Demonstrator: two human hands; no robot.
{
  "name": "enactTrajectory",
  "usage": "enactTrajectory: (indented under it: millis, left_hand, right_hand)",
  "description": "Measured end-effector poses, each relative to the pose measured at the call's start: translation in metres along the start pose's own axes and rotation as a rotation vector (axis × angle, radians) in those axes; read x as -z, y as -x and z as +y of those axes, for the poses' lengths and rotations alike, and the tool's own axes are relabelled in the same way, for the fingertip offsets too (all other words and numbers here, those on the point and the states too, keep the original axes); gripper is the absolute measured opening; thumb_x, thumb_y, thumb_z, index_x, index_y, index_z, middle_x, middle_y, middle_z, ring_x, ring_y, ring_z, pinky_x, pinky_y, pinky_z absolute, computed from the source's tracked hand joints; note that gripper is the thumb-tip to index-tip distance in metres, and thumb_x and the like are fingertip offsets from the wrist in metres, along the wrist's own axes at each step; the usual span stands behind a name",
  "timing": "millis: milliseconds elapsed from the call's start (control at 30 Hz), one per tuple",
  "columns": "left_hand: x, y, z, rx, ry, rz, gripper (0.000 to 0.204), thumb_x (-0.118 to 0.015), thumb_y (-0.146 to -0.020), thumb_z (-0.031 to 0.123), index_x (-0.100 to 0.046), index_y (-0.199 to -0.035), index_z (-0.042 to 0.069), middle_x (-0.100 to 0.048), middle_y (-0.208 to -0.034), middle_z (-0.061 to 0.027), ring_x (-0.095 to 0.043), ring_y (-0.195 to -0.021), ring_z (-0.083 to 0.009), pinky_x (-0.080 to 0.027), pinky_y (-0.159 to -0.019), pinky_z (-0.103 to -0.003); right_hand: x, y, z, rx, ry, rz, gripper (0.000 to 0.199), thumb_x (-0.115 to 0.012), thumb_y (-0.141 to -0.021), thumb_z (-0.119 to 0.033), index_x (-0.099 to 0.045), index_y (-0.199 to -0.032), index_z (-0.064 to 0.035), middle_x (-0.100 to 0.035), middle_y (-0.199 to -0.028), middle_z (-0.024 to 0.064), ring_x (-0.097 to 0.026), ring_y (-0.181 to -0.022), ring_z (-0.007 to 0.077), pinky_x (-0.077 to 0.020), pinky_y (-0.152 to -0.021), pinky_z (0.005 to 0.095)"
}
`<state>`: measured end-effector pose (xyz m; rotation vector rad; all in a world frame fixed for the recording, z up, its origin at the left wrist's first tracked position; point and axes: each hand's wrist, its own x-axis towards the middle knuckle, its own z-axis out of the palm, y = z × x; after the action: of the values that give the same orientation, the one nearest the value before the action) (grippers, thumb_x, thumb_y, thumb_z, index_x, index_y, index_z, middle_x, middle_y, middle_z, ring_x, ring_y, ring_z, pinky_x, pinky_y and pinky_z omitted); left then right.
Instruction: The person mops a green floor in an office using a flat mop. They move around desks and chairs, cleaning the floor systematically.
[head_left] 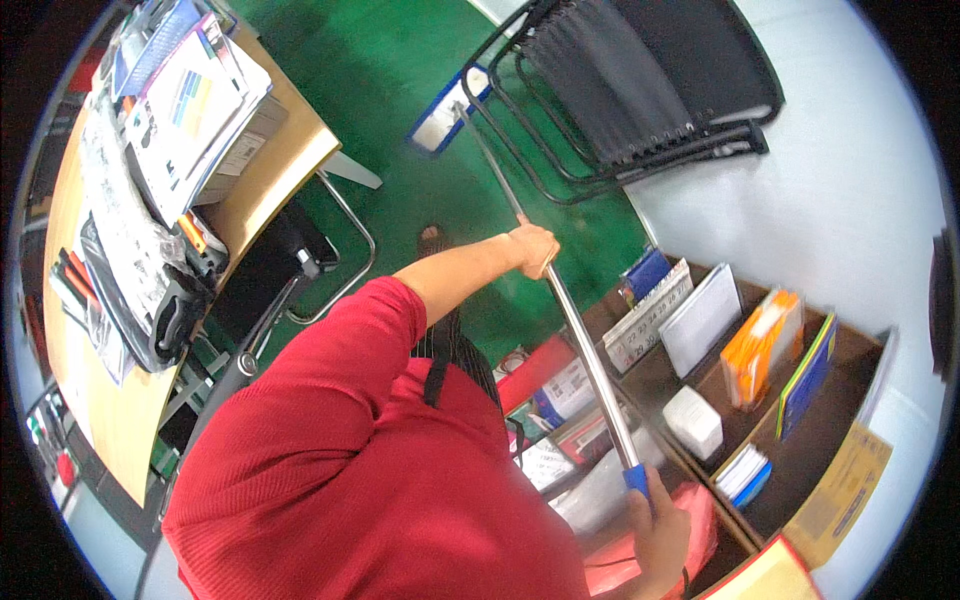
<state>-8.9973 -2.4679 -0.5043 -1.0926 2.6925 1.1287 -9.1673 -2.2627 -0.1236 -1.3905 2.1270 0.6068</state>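
Observation:
I hold a flat mop with a long metal pole (585,345). My left hand (532,250) is closed around the middle of the pole, the arm reaching out from a red sleeve. Lower right, my right hand (662,528) grips the pole's blue end grip (637,480). The blue and white mop head (445,112) lies flat on the green floor (400,60), right at the front edge of a black folding lounge chair (640,80).
A wooden desk (285,170) piled with papers and bags stands at the left, with a black office chair (270,270) beside it. At the right, a dark brown shelf (800,470) holds boxes, a calendar and booklets. A white wall lies beyond it.

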Motion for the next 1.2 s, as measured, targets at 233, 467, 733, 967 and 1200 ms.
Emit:
enactTrajectory:
  millis: [233,467,733,967,1200]
  left_hand:
    - [-0.065,0.017,0.055,0.051,0.001,0.062,0.019,-0.061,-0.06,0.021,-0.063,-0.073,0.006,-0.061,-0.082,-0.0162,-0.059,-0.091,-0.0359,-0.039,-0.085,-0.066]
    - [-0.113,0.028,0.104,0.12,0.157,0.512,0.016,-0.06,-0.074,0.025,-0.061,-0.072,0.009,-0.057,-0.078,-0.0066,-0.054,-0.095,-0.0273,-0.035,-0.087,-0.067]
    - [-0.159,0.034,0.191,0.022,0.333,0.571,0.021,-0.056,-0.08,0.023,-0.059,-0.066,0.007,-0.056,-0.077,-0.0082,-0.053,-0.089,-0.0289,-0.035,-0.084,-0.063]
    - [-0.206,0.018,0.278,-0.026,0.437,0.683,0.025,-0.056,-0.079,0.023,-0.054,-0.061,0.006,-0.053,-0.073,-0.0097,-0.05,-0.083,-0.0313,-0.037,-0.075,-0.056]
    - [-0.243,-0.017,0.337,-0.245,0.594,0.465,0.018,-0.064,-0.068,0.02,-0.053,-0.061,0.008,-0.053,-0.072,-0.007,-0.051,-0.085,-0.0303,-0.036,-0.074,-0.058]
  right_hand:
    - [-0.057,0.059,0.036,0.074,0.063,0.157,0.04,-0.061,-0.082,-0.029,-0.055,-0.12,-0.0217,-0.057,-0.067,0.0174,-0.058,-0.057,0.0354,-0.0436,-0.051,0.0436]
    - [-0.068,0.102,0.045,0.045,0.307,0.289,0.044,-0.066,-0.078,-0.026,-0.055,-0.12,-0.0261,-0.056,-0.067,0.0116,-0.058,-0.055,0.0311,-0.0436,-0.048,0.0412]
    - [-0.084,0.16,0.072,-0.096,0.329,0.354,0.042,-0.068,-0.076,-0.024,-0.059,-0.117,-0.0234,-0.05,-0.062,0.0126,-0.053,-0.053,0.0308,-0.0408,-0.05,0.0411]
    - [-0.089,0.202,0.113,-0.211,0.422,0.392,0.046,-0.07,-0.071,-0.023,-0.06,-0.116,-0.0249,-0.046,-0.063,0.009,-0.051,-0.052,0.0276,-0.0416,-0.049,0.0398]
    - [-0.074,0.205,0.111,-0.452,0.414,0.245,0.041,-0.068,-0.074,-0.022,-0.061,-0.114,-0.0194,-0.053,-0.069,0.0106,-0.057,-0.059,0.0267,-0.045,-0.053,0.0371]
